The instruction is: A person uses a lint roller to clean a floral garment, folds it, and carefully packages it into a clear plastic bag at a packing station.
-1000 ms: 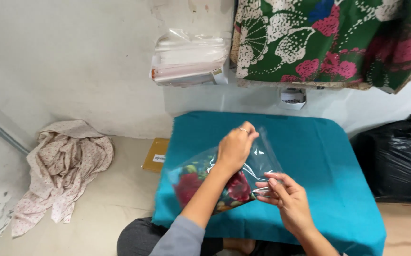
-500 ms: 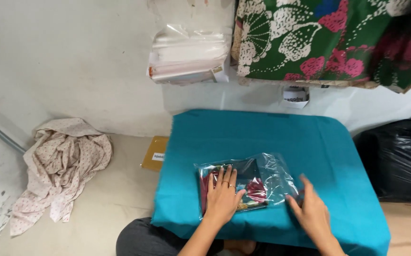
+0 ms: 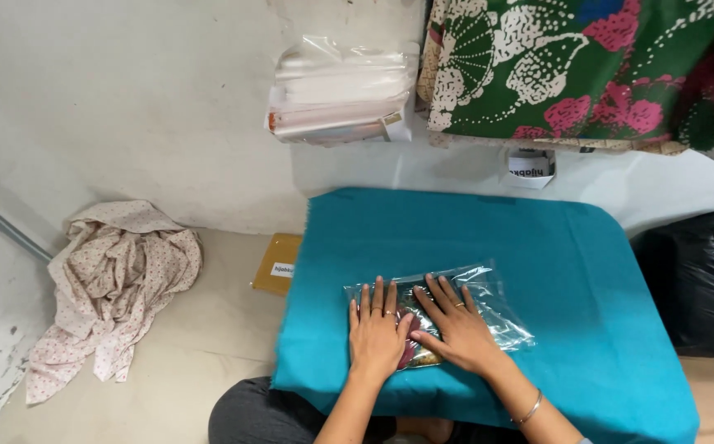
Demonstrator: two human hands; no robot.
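While both hands press flat with fingers spread, the left hand [image 3: 376, 330] and right hand [image 3: 454, 327] hold down the clear bag [image 3: 489, 304] of folded patterned cloth, already packed, lying on the teal surface [image 3: 489, 238]; smoothing seems unfinished.

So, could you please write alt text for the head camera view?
Both hands, left hand and right hand, press flat on a clear plastic bag of folded patterned cloth lying on a teal-covered table. A crumpled pale cloth lies on the floor to the left.
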